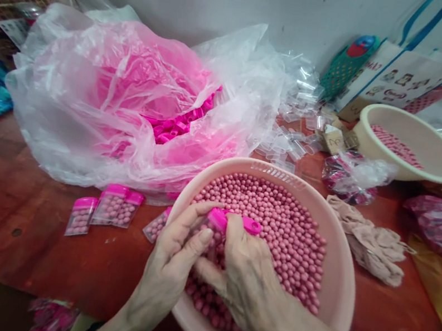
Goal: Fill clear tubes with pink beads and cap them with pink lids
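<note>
Head view: left hand [178,243] holds the box [203,224] just inside the basin's [345,299] left edge, its pink lid [218,219] lying lengthwise left to right, right hand [248,269] gripping that lid from the right.

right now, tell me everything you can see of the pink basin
The pink basin is wide, round and plastic-looking, with slot-like marks on its far wall. It sits upright on the red table, holding many pink beads. The left hand and right hand are over it; contact is unclear. Its near edge leaves the picture.
</note>
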{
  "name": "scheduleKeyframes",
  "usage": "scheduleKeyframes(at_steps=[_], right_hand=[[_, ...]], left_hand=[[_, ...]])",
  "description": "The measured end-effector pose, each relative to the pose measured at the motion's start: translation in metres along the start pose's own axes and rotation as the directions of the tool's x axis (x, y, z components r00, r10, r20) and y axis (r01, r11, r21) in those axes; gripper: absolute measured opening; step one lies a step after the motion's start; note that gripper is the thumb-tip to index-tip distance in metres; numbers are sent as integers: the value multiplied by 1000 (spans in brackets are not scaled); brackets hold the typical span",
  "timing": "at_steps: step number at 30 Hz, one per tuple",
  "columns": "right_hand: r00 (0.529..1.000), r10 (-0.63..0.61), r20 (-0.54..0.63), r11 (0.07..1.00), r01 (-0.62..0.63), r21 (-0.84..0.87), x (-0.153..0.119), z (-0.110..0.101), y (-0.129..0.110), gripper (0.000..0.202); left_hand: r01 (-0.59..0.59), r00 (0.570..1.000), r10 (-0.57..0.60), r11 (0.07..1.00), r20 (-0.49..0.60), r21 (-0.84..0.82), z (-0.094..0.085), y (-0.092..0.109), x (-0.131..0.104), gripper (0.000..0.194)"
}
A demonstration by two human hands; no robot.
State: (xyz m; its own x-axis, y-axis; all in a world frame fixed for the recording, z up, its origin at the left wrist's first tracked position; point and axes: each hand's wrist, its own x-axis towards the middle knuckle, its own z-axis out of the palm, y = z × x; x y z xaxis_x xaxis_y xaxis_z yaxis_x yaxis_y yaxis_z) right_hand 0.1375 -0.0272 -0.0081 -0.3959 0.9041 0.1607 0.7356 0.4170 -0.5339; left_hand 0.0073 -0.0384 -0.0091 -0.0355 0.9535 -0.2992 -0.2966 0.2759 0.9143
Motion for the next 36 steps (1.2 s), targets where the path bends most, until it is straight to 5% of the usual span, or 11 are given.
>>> scheduleKeyframes(at_steps=[3, 5, 8, 10, 13, 16, 21, 26, 31, 36], right_hand=[[989, 84, 119, 962, -112, 249, 3, -14, 3, 46], [968, 181, 173, 853, -242, 463, 4, -26, 8, 51], [919, 351, 179, 589, -365, 721, 7, -42, 16, 31], [918, 376, 122, 552, -328, 766, 9, -47, 19, 21], [977, 212, 12, 812, -182, 555, 10, -45, 17, 13], [998, -1, 69, 982, -12, 190, 5, -37, 11, 13], [990, -138, 27, 987, 140, -83, -1, -23, 8, 46], [979, -202, -17, 960, 194, -204, 5, -22, 4, 32], [956, -287, -55, 888, 245, -390, 10, -16, -2, 44], [962, -268, -56, 899, 229, -373, 13, -8, -2, 41]], left_hand=[[68, 997, -62, 989, 46, -130, 2, 3, 3, 30], [95, 994, -81, 975, 77, -199, 3, 6, 4, 28], [91, 988, -66, 980, 143, -176, 4, 7, 5, 29], [93, 977, -70, 989, 200, -111, 3, 6, 4, 32], [69, 975, -60, 997, 212, -31, 1, 2, 1, 37], [19, 991, -20, 1000, 129, 5, 1, 1, -2, 37], [-56, 995, 45, 991, 92, 125, 3, 5, -4, 38], [-77, 991, 62, 989, 118, 128, 2, 5, -4, 32], [-48, 987, 33, 995, 156, 89, -5, 1, -5, 26], [-21, 991, 19, 1000, 130, 15, -5, 1, -1, 28]])
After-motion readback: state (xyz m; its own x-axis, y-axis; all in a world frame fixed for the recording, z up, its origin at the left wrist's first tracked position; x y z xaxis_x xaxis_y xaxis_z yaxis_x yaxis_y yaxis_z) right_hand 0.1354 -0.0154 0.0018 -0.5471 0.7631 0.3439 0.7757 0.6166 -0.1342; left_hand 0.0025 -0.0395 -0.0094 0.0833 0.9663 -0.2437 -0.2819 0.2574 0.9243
